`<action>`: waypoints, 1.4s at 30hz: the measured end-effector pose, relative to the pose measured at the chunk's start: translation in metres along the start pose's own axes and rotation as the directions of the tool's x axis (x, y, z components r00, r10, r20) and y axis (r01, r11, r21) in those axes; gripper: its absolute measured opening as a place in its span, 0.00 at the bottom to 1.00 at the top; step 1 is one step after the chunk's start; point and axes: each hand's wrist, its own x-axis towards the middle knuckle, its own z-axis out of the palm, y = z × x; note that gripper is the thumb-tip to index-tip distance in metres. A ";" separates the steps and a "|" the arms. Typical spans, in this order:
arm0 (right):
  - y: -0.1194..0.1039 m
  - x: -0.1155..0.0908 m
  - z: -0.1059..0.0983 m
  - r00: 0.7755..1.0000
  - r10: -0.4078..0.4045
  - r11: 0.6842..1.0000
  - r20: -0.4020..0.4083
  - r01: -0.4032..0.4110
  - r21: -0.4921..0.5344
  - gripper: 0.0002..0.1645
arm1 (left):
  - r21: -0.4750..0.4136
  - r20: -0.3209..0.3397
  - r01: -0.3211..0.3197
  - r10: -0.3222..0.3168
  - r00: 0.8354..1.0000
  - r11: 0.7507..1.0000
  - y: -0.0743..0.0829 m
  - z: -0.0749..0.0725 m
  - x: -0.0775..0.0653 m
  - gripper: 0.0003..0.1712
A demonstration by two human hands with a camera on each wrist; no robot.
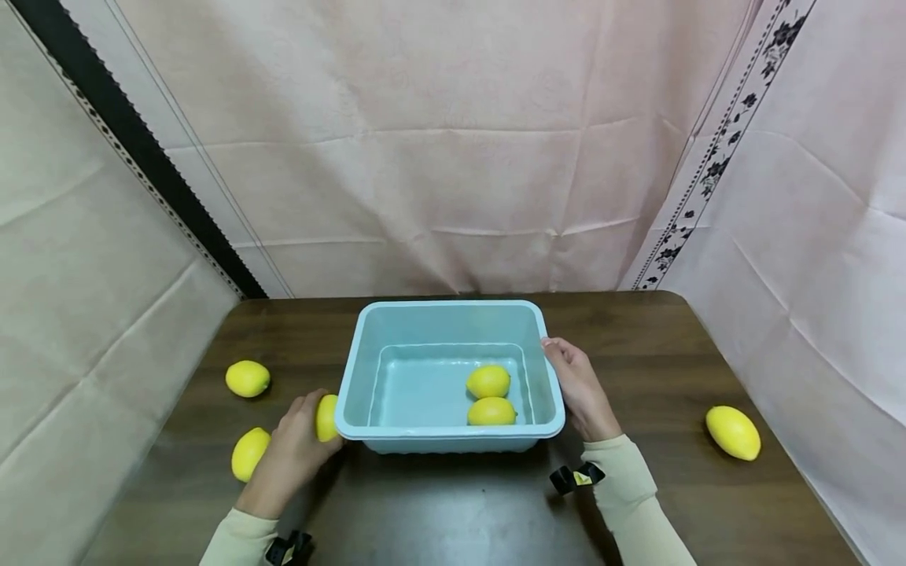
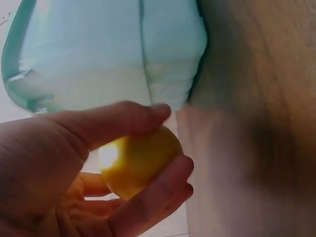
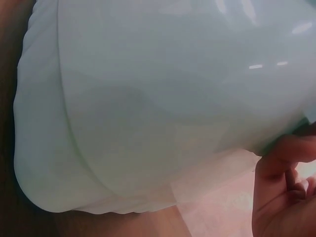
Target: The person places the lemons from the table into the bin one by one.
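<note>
Yellow lemon point(image 1: 326, 418) here, gripped in our left hand point(image 1: 293, 448), right beside the near left corner of the pale blue tub point(image 1: 418, 385). Our right hand point(image 1: 579, 387) has hold of the tub's right rim. Inside we've got two lemons point(image 1: 488, 381), toward the right. Behind the wooden table point(image 1: 439, 503), pinkish cloth point(image 1: 439, 181) hangs creased.

1. The left hand point(image 1: 293, 444) covers part of the oval yellow lemon point(image 1: 326, 418) it holds.
2. The near rim of the pale-blue, rectangular plastic tub point(image 1: 425, 433) hides the lower edge of the nearer yellow lemon point(image 1: 491, 412) inside.
3. The right-wrist view cuts off the tub at top and right, and the right hand point(image 3: 284, 192) at its edge.
4. Both cream fabric sleeves point(image 1: 626, 487) are cropped by the head view's bottom edge.
</note>
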 end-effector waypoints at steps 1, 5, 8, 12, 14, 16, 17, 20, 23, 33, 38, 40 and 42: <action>0.000 0.000 0.000 1.000 0.005 1.000 -0.001 -0.005 -0.001 0.31 | -0.005 -0.005 -0.003 0.003 1.000 1.000 0.000 -0.002 -0.001 0.43; 0.000 0.000 0.000 1.000 0.021 1.000 0.000 -0.021 -0.016 0.32 | -0.027 -0.018 -0.008 0.008 1.000 1.000 0.002 -0.010 -0.003 0.42; 0.000 0.000 -0.001 1.000 0.020 1.000 0.002 -0.020 -0.015 0.32 | -0.029 -0.047 -0.015 0.013 0.999 0.999 0.005 -0.016 -0.003 0.43; -0.002 0.001 -0.001 1.000 0.019 1.000 0.007 -0.019 -0.010 0.32 | -0.011 -0.102 -0.014 0.013 0.995 1.000 0.008 -0.028 -0.004 0.43; -0.002 0.001 0.000 1.000 0.014 1.000 0.013 -0.014 -0.011 0.32 | -0.007 -0.133 -0.023 0.021 0.991 1.000 0.009 -0.036 -0.004 0.42; -0.003 0.002 0.000 1.000 0.010 1.000 0.019 -0.010 -0.012 0.31 | -0.015 -0.171 -0.037 0.034 0.985 0.999 0.010 -0.044 -0.004 0.41; -0.003 0.002 0.001 1.000 0.005 1.000 0.022 -0.004 -0.010 0.31 | -0.023 -0.188 -0.047 0.042 0.981 0.999 0.011 -0.047 -0.003 0.41; -0.003 0.003 0.001 1.000 -0.002 1.000 0.026 0.002 -0.008 0.30 | -0.038 -0.240 -0.086 0.075 0.968 0.996 0.014 -0.055 -0.001 0.39; -0.003 0.002 0.000 1.000 -0.001 1.000 0.027 0.001 -0.005 0.30 | -0.034 -0.275 -0.115 0.102 0.956 0.993 0.018 -0.060 0.000 0.38; -0.004 0.001 -0.004 1.000 0.019 0.999 0.014 -0.019 -0.026 0.32 | -0.076 -0.265 -0.083 0.060 0.962 0.994 0.042 -0.062 -0.005 0.38; -0.004 0.000 -0.003 1.000 0.023 1.000 0.018 -0.023 -0.017 0.32 | -0.096 -0.260 -0.081 0.053 0.964 0.992 0.053 -0.060 -0.008 0.38; -0.003 -0.001 -0.003 1.000 0.022 1.000 0.022 -0.022 -0.012 0.32 | -0.099 -0.258 -0.088 0.060 0.964 0.991 0.056 -0.060 -0.008 0.39; -0.003 -0.001 -0.002 0.999 0.016 1.000 0.030 -0.016 -0.007 0.32 | -0.106 -0.264 -0.108 0.077 0.962 0.988 0.060 -0.060 -0.008 0.38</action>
